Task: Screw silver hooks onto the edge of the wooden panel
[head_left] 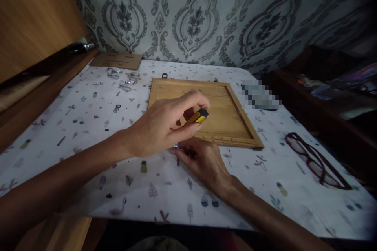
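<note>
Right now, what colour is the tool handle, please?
The handle is yellow and black, clearest in head view.

No lettering, brand, number or sign can be read anywhere: the tablecloth (129, 184) bears only printed pictures, and the flat item (259, 96) at the right is pixelated into blocks.

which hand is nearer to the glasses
Right. The right hand, by the near edge of the framed wooden panel, is to the left of the glasses; the left hand, holding a yellow-and-black tool, is farther left of them.
</note>
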`<move>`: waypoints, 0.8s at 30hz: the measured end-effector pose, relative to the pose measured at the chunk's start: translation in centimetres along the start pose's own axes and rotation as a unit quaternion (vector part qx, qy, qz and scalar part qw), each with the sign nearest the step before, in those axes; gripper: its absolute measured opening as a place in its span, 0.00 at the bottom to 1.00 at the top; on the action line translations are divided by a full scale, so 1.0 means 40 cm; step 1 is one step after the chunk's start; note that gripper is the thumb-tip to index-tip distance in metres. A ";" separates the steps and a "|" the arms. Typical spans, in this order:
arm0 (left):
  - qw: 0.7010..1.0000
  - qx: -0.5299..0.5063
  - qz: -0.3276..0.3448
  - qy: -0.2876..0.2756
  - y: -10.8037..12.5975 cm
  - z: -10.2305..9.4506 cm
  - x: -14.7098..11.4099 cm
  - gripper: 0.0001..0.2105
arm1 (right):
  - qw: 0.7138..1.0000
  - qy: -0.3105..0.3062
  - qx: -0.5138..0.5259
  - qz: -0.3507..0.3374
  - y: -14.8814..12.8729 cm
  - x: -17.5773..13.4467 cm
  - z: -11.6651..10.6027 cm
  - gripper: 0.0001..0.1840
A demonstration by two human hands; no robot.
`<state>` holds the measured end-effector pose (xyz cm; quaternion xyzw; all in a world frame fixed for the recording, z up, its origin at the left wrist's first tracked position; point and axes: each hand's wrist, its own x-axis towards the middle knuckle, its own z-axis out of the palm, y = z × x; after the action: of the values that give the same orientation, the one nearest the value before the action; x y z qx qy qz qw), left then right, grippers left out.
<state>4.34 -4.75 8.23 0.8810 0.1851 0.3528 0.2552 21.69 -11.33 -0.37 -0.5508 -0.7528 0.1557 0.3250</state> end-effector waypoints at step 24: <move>0.942 -0.289 -0.068 0.155 0.033 0.124 0.048 0.27 | 0.998 0.015 0.061 -0.017 -0.004 -0.002 0.024 0.16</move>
<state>9.39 -6.41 6.93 0.6891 0.1714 0.5050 0.4907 20.96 -11.33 -1.00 -0.5190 -0.7464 0.1873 0.3719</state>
